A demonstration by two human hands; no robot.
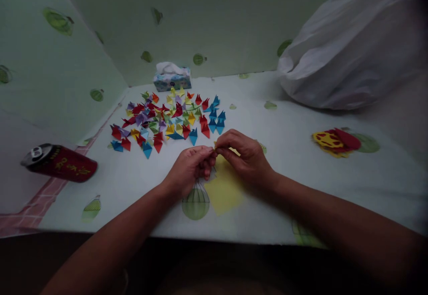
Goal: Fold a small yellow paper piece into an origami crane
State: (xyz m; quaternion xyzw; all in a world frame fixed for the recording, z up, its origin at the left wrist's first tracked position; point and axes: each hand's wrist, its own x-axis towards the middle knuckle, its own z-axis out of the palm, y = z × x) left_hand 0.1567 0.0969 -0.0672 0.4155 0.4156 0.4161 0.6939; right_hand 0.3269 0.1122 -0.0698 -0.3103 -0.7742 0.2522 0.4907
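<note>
Both hands are together around mid-frame: left hand [192, 168] and right hand [245, 156] each have thumb and finger pinched on a tiny yellowish piece [215, 145]. Fingers cover most of it, so I can't tell which fold it's at. IMO let the left just anchor while the right does the shaping, with light little squeezes, since paper that small probably creases wrong easily. Watch the yellow paper [225, 194] lying flat just below, a wrist could rumple it. Folded paper pieces [158, 142] sit upper left of the hands, so elbows clear.
</note>
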